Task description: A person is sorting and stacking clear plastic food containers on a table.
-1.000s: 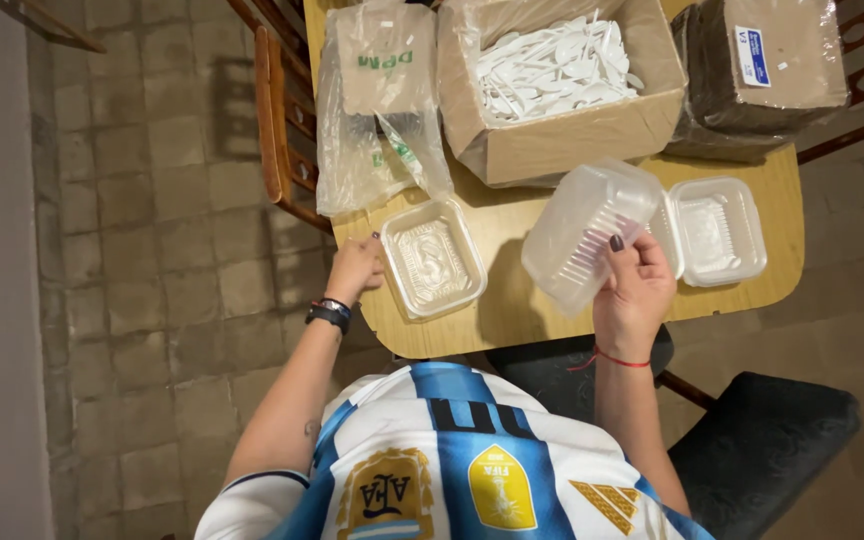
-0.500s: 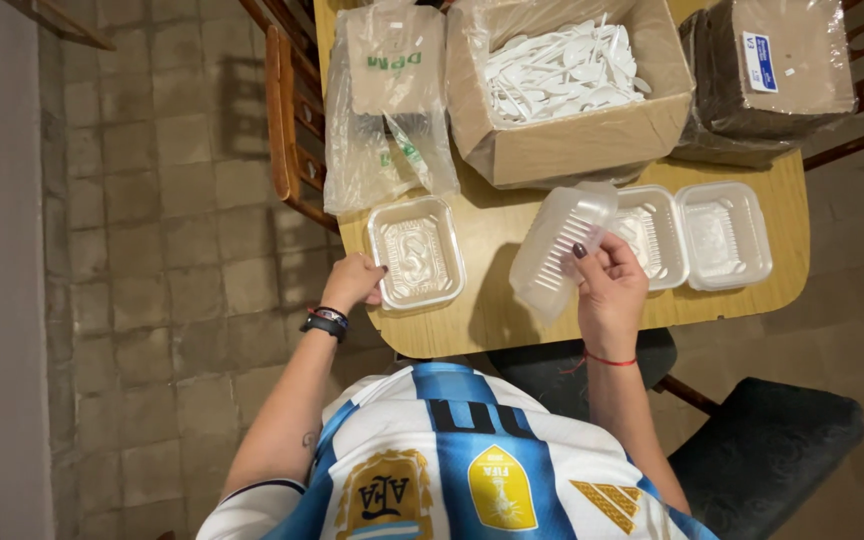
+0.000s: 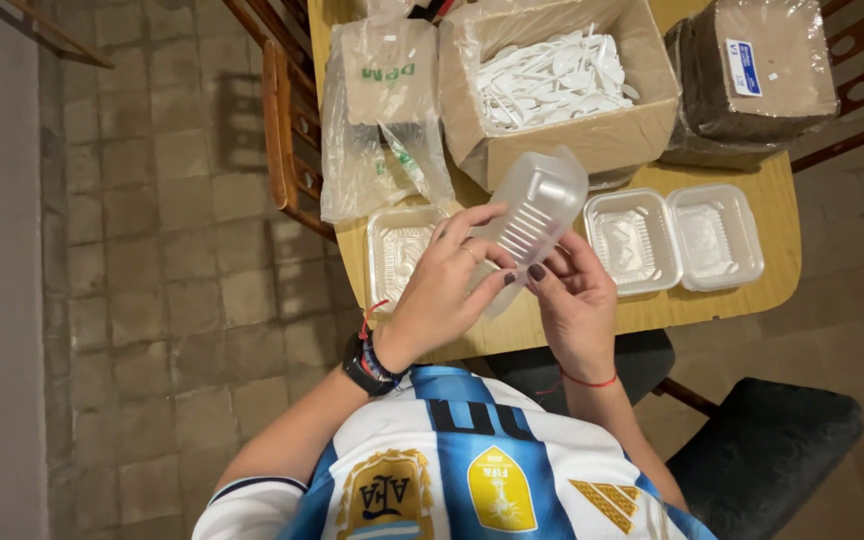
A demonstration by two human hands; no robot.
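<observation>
1. Head view: I see my left hand (image 3: 442, 285) and right hand (image 3: 577, 300) both closed on a clear plastic container (image 3: 532, 215), held tilted above the near edge of the wooden table (image 3: 782, 250)
2. An open clamshell tray (image 3: 674, 238) lies just to its right, another tray (image 3: 399, 250) is partly under the left hand
3. Behind stands a cardboard box (image 3: 592, 140) of white plastic cutlery (image 3: 552, 78)

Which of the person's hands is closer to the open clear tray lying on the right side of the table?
Right. The right hand is just beside the open tray; the left hand sits farther off, on the other side of the held container.
</observation>
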